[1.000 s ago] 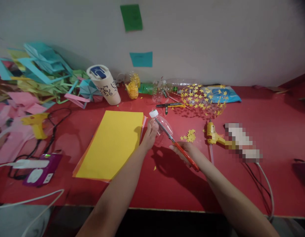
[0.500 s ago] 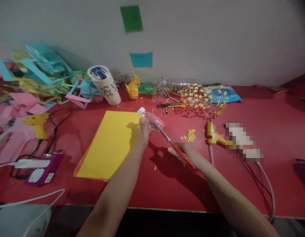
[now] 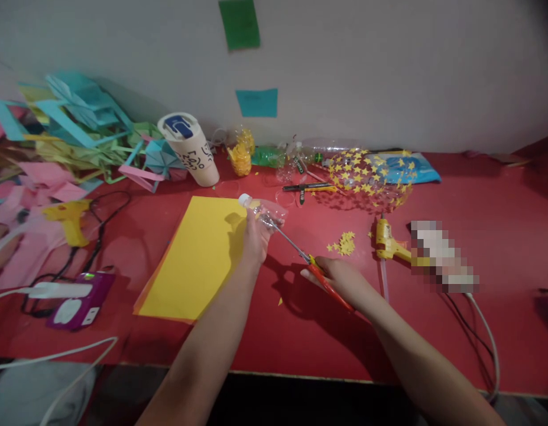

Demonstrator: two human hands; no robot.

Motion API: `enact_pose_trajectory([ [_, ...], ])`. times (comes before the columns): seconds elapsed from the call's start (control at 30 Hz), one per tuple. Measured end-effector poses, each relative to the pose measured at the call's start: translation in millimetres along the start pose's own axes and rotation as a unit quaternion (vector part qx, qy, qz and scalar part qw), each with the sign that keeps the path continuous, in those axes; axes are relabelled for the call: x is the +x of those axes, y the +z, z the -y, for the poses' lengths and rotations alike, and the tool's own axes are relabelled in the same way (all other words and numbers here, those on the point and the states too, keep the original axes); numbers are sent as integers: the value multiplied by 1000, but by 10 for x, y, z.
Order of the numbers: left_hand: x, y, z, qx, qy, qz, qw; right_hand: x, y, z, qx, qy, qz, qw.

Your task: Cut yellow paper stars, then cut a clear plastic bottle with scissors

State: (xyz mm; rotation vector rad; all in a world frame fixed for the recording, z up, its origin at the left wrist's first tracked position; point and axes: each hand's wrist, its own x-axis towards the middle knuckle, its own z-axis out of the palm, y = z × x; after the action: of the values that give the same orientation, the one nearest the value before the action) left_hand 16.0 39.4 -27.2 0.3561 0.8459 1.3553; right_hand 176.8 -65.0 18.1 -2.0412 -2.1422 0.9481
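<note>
My left hand (image 3: 255,236) grips a clear plastic bottle top (image 3: 274,210) with a white cap (image 3: 245,200) at its left end. My right hand (image 3: 336,277) is wrapped round the orange handles of a pair of scissors (image 3: 324,283). The blades reach up and left to the bottle piece, beside my left fingers; whether they are biting into the plastic I cannot tell. Beneath my left hand and wrist lies a stack of yellow paper (image 3: 189,260). To the right of the scissors sits a small pile of yellow paper stars (image 3: 344,243).
A yellow glue gun (image 3: 386,238) lies at right, another glue gun (image 3: 72,219) at left near a purple power adapter (image 3: 81,302). Along the wall stand a white tumbler (image 3: 191,151), a star-covered clear bottle (image 3: 371,177), cutters (image 3: 311,187) and folded paper shapes (image 3: 85,112).
The bottle top has turned a little in my left hand, its cap shifting left. The scissors' blades have followed it slightly left. The whole view has shifted a little.
</note>
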Motion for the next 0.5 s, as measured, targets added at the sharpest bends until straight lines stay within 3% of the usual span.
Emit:
enact_pose_trajectory([
  [0.5,63,-109,30,117,51,20,992,24,29,-31,54,-9,-7,998],
])
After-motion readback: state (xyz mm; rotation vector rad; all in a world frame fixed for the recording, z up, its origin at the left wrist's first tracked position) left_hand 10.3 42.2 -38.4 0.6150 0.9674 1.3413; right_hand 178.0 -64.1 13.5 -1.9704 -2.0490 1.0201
